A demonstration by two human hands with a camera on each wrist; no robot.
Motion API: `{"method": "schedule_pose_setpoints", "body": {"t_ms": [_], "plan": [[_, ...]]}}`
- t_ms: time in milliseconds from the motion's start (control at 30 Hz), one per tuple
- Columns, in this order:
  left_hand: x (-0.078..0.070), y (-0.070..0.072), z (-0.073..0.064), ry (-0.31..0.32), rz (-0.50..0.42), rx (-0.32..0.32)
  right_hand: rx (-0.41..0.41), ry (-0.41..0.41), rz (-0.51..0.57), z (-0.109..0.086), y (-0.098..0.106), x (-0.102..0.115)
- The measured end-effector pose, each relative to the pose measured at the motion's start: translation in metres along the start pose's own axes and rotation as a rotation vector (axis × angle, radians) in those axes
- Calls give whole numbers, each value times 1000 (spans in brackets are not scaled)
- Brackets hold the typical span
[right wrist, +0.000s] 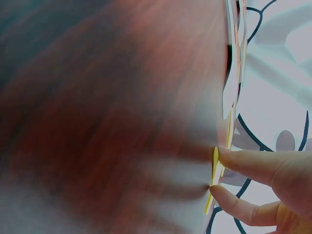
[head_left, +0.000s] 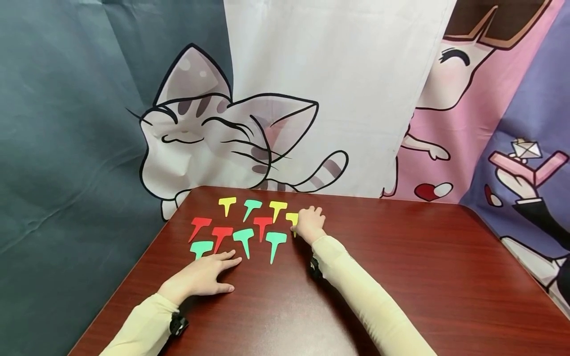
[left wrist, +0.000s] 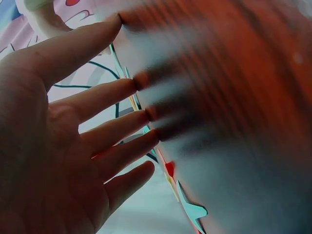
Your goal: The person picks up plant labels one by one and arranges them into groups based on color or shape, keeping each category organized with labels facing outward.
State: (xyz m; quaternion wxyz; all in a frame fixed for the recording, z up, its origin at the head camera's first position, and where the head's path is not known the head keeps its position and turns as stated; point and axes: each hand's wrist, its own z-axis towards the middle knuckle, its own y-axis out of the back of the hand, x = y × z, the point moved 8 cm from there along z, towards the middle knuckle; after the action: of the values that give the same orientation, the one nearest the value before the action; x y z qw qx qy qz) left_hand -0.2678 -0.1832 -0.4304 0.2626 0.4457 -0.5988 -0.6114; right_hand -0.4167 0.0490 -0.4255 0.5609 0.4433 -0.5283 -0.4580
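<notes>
Red, yellow and green T-shaped tags (head_left: 262, 222) lie on your table (head_left: 423, 257). Your right hand (head_left: 310, 224) sets thumb and finger against the rightmost yellow tag (head_left: 291, 217) (pinched or merely touched, cannot tell). Your left hand (head_left: 200, 277), relaxed, fingers spread, lies near a green tag (head_left: 202, 247).

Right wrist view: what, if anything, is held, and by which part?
The right hand touches a yellow tag with two fingertips; whether it grips it, or by which part, cannot be told.

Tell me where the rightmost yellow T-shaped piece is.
The rightmost yellow T-shaped piece lies just right of the head view's midline, touched by the right hand, below and right of another yellow piece.
</notes>
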Motion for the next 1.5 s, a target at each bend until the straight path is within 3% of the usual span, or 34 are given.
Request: {"method": "schedule_pose_setpoints", "body": {"t_ms": [900, 1500], "plan": [[1, -2, 1, 5, 18, 9, 23, -98, 89, 3, 0, -7], [-1, 0, 0, 1, 20, 5, 31, -75, 110, 3, -6, -7]]}}
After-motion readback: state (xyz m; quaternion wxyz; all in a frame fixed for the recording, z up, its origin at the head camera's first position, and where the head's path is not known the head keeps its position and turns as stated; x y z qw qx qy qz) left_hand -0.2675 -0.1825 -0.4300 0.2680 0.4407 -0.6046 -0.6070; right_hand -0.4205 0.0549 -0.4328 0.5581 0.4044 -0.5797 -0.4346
